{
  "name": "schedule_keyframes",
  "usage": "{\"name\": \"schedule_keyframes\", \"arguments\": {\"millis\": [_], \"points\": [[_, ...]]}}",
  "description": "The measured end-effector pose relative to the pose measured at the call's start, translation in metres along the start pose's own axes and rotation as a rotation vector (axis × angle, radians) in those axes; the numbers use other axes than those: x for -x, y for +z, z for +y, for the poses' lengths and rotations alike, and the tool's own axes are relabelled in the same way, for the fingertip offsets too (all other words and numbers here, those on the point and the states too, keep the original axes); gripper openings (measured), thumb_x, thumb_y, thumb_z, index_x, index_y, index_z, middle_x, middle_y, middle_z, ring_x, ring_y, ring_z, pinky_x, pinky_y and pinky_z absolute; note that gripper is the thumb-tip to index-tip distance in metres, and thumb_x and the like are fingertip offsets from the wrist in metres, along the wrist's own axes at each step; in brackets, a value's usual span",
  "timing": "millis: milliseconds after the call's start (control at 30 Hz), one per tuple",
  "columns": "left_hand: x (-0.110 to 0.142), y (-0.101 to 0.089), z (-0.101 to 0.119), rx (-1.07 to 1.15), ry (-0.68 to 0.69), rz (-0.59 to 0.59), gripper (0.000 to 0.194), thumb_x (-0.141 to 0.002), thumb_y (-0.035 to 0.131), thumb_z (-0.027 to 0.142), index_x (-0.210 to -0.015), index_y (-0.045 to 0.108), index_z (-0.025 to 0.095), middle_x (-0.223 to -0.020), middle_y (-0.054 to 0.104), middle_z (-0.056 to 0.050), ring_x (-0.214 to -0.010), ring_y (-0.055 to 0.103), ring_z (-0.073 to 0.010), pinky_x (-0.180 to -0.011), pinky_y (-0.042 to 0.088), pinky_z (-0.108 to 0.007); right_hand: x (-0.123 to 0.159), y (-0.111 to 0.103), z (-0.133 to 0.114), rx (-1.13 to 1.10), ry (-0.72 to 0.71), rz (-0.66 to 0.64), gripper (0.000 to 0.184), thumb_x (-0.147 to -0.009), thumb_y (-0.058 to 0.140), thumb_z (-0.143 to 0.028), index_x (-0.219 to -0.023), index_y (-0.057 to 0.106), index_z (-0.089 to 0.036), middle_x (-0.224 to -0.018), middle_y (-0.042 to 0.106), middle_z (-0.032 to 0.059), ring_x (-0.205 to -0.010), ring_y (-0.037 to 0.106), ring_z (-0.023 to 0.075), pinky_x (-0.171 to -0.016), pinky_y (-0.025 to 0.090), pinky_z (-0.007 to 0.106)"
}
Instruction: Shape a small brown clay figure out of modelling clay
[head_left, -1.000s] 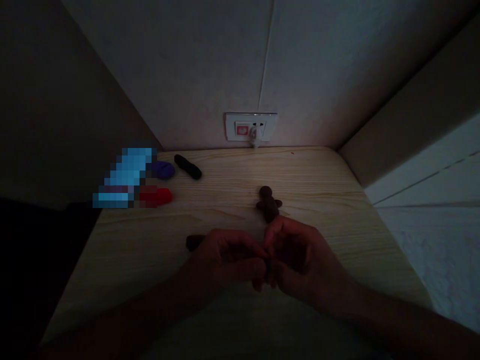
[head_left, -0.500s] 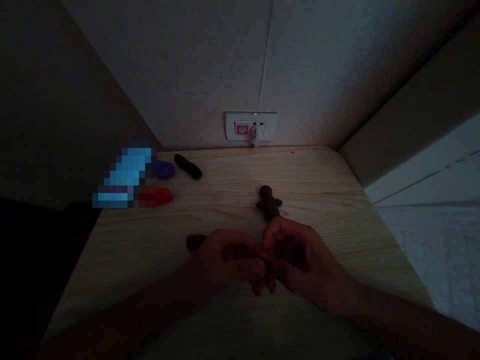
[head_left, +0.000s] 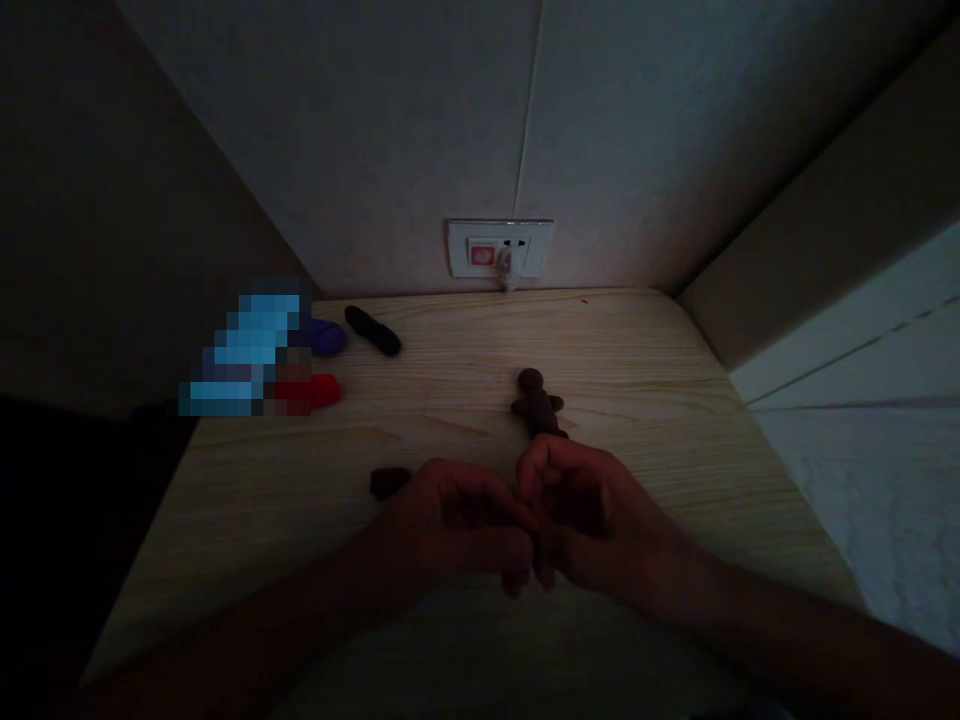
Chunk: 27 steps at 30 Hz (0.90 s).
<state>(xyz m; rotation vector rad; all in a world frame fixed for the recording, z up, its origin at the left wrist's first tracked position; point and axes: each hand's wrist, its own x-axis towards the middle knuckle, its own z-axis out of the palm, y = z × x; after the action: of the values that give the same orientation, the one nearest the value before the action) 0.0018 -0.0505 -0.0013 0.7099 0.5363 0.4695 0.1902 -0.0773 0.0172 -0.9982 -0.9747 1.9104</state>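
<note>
My left hand and my right hand meet fingertip to fingertip above the front of the wooden table. Both are closed in a pinch; whatever lies between the fingers is hidden and too dark to name. Just beyond my right hand lies a brown clay figure with a round head, a body and two short arms. My right hand covers its lower end. A dark brown lump of clay rests beside my left hand, partly behind it.
On the table, at the back left, lie a black clay roll, a purple lump and a red lump. A bright pixelated patch is beside them. A wall socket holds a plug behind the table.
My fingers have shifted slightly against each other, and the right hand has tilted a little to the left. The clay pieces lie as before; the view has moved slightly.
</note>
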Motion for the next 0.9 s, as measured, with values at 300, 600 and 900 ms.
{"name": "schedule_keyframes", "arguments": {"millis": [300, 600, 900], "points": [[0.0004, -0.0005, 0.0000, -0.024, -0.016, 0.020, 0.011, -0.077, 0.087, 0.022, -0.081, 0.079, 0.016, -0.074, 0.079, -0.004, -0.062, 0.069, -0.0117, -0.061, 0.052, -0.021, -0.0004, 0.0004, -0.0024, -0.004, 0.017, -0.022, 0.030, -0.067, 0.077, -0.005, -0.086, 0.059, -0.019, -0.070, 0.065, -0.0056, -0.055, 0.059, 0.0076, -0.049, 0.046, 0.016], [-0.0005, 0.0008, 0.0010, -0.023, 0.004, 0.042, 0.015, -0.075, 0.088, 0.024, -0.082, 0.077, 0.016, -0.074, 0.078, -0.005, -0.062, 0.071, -0.0147, -0.063, 0.055, -0.025, 0.0013, 0.0020, -0.0028, -0.029, -0.015, -0.015, 0.027, -0.069, 0.074, -0.004, -0.085, 0.058, -0.019, -0.069, 0.065, -0.0060, -0.054, 0.062, 0.0077, -0.050, 0.048, 0.017], [0.0003, 0.0004, 0.0003, -0.015, 0.001, 0.023, 0.013, -0.077, 0.087, 0.023, -0.082, 0.078, 0.016, -0.075, 0.079, -0.004, -0.063, 0.070, -0.0125, -0.062, 0.053, -0.022, 0.0000, 0.0014, -0.0042, -0.032, -0.015, -0.028, 0.024, -0.071, 0.072, -0.004, -0.085, 0.058, -0.018, -0.069, 0.064, -0.0065, -0.053, 0.061, 0.0061, -0.050, 0.048, 0.016]]}}
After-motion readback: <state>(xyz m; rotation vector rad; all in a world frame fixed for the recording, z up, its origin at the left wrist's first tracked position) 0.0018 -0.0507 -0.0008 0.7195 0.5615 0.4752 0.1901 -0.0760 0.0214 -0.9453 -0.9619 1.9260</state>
